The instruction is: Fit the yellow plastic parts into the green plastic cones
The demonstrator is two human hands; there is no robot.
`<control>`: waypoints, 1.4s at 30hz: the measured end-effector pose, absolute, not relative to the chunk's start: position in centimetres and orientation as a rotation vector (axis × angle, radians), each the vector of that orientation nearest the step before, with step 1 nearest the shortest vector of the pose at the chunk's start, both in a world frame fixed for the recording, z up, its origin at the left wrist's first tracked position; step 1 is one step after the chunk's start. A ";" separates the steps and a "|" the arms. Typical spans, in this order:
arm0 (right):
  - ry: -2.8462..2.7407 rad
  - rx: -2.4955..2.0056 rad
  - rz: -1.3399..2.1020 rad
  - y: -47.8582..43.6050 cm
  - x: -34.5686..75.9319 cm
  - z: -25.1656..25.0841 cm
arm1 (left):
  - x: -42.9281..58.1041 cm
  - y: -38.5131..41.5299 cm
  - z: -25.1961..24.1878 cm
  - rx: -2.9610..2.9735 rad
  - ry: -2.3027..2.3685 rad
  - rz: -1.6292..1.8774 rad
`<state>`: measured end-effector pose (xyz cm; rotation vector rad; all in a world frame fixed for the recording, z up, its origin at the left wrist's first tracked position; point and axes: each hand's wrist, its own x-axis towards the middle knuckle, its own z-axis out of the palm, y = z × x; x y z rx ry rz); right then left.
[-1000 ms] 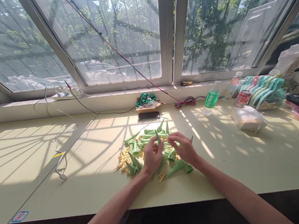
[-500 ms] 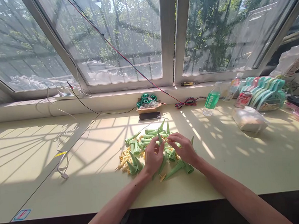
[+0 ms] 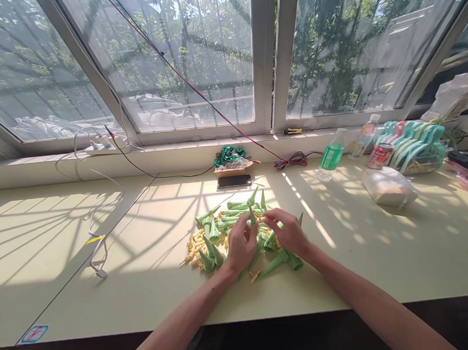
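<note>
A heap of green plastic cones [image 3: 236, 217] and small yellow pieces [image 3: 194, 246] lies in the middle of the pale table [image 3: 146, 296]. My left hand [image 3: 240, 246] is over the heap, fingers pinched round one green cone [image 3: 251, 216] that points up. My right hand [image 3: 288, 232] sits just to its right, fingers curled and pinched towards the same cone; a small yellow piece seems to be at its fingertips.
A black phone [image 3: 234, 181] and a small box of green wire [image 3: 229, 162] lie behind the heap. White cables [image 3: 98, 257] trail at the left. Bottles [image 3: 330, 161], a can [image 3: 379, 155], a plastic bag [image 3: 387, 186] and teal hangers [image 3: 414, 143] stand at the right.
Both hands have stayed over the heap with the cone between them; the fingers shifted slightly closer together. The view has tilted a little.
</note>
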<state>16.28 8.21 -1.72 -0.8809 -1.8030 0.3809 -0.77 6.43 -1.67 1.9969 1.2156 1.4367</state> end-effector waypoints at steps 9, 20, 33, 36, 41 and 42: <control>-1.785 -0.893 0.376 8.4 16.5 -1.9 | -0.8 6.4 -2.2 2.101 1.201 1.427; -1.851 -0.829 0.469 8.0 16.2 -1.5 | -0.9 6.7 -2.3 2.018 1.222 1.443; -1.876 -0.971 0.429 8.4 16.3 -1.8 | -0.8 6.5 -2.0 2.164 1.226 1.435; -1.885 -0.989 0.452 8.4 16.4 -1.8 | -0.8 6.5 -2.0 2.191 1.215 1.454; -1.871 -0.989 0.467 8.4 16.4 -1.8 | -0.7 6.5 -2.0 2.222 1.208 1.475; -1.869 -0.992 0.461 8.5 16.4 -1.8 | -0.7 6.5 -2.0 2.230 1.206 1.476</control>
